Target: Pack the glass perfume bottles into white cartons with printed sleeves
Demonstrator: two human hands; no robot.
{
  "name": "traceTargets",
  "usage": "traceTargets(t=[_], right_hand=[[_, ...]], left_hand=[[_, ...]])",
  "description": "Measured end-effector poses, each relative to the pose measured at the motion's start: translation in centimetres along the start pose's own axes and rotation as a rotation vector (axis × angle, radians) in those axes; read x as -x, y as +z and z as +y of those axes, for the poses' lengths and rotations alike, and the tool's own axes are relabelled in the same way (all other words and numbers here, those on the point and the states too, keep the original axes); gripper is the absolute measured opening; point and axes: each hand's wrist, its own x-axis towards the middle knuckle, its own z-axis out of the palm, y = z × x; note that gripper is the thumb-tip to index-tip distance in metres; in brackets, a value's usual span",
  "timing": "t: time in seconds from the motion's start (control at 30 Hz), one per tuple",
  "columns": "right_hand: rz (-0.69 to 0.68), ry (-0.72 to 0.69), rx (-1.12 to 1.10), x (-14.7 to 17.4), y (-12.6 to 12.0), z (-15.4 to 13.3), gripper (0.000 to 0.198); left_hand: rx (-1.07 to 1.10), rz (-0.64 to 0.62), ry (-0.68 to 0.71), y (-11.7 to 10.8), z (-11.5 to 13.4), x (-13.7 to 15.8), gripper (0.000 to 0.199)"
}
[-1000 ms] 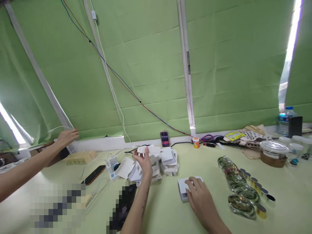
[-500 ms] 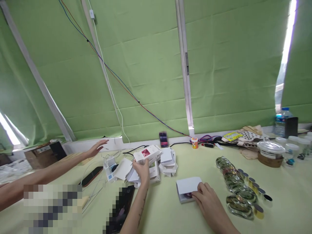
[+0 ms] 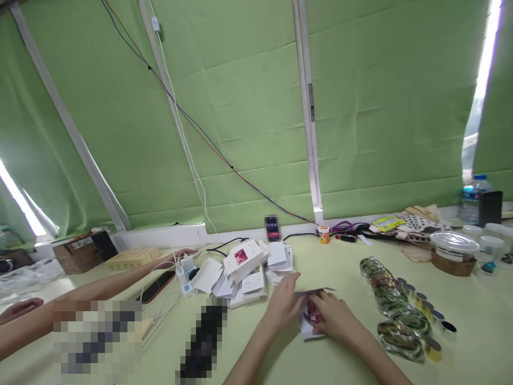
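Observation:
A small white box (image 3: pixel 311 335) lies in front of me with its lid raised. My left hand (image 3: pixel 282 303) holds the box at its left side, the thumb near the opening. Inside sits a dark red, shiny bundle (image 3: pixel 313 313), partly covered by fingers; its kind is hard to tell. My right hand (image 3: pixel 332 316) reaches into the box from the right, fingers bent on the red bundle. Just beyond my hands is a pile of white cartons (image 3: pixel 246 267), one with a red picture.
Clear-wrapped green and brown coils (image 3: pixel 396 315) and small gold and silver cylinders (image 3: pixel 433 347) line the right side. A blurred black device (image 3: pixel 204 337) lies left. Another person's arm (image 3: pixel 116 278) reaches in from the left, near a phone (image 3: pixel 157 286) and white cables.
My left hand has left the carton on the pile and come right to the white box. My right hand has moved into the box. The other person's arm has lowered.

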Motion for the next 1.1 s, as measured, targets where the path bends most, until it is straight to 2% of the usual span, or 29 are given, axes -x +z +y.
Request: traceTargets(t=[0.1, 0.17, 0.23, 0.4, 0.47, 0.57, 0.63, 0.73, 0.9, 1.0, 1.1], right_hand=[[0.003, 0.008, -0.022, 0.2, 0.3, -0.1, 0.061], [0.018, 0.014, -0.036, 0.6, 0.5, 0.0, 0.06], [0.067, 0.024, -0.071, 1.2, 0.8, 0.2, 0.059], [0.234, 0.101, -0.129, 2.3, 1.6, 1.2, 0.054], [0.228, 0.125, -0.116, 2.4, 1.8, 1.3, 0.054], [0.184, 0.135, -0.11, 2.5, 2.0, 1.2, 0.051], [0.149, 0.143, -0.113, 2.5, 2.0, 1.2, 0.051], [0.113, 0.157, -0.101, 2.5, 1.9, 1.1, 0.052], [0.127, 0.142, -0.033, 2.7, 2.2, 1.3, 0.05], [0.16, 0.132, -0.005, 2.6, 3.1, 1.5, 0.05], [0.234, 0.138, 0.038, 2.2, 4.7, 2.2, 0.055]], left_hand=[[-0.08, -0.085, -0.072, 0.9, 0.3, -1.0, 0.032], [-0.11, -0.05, -0.1, 0.5, 0.0, -1.5, 0.024], [-0.145, 0.03, -0.144, -0.8, -0.5, -1.7, 0.027], [-0.24, 0.33, -0.289, -6.8, -2.2, -1.6, 0.035], [-0.288, 0.48, -0.338, -9.3, -3.2, -1.4, 0.038], [-0.439, 0.814, -0.402, -12.4, -5.2, -0.7, 0.036], [-0.551, 0.91, -0.527, -14.0, -6.7, 0.1, 0.037], [-0.639, 0.892, -0.717, -15.4, -8.9, 1.3, 0.037], [-0.649, 0.813, -0.875, -15.7, -11.9, 2.5, 0.029], [-0.63, 0.748, -0.888, -15.4, -13.1, 2.8, 0.023], [-0.583, 0.677, -0.842, -15.4, -14.0, 3.1, 0.014]])
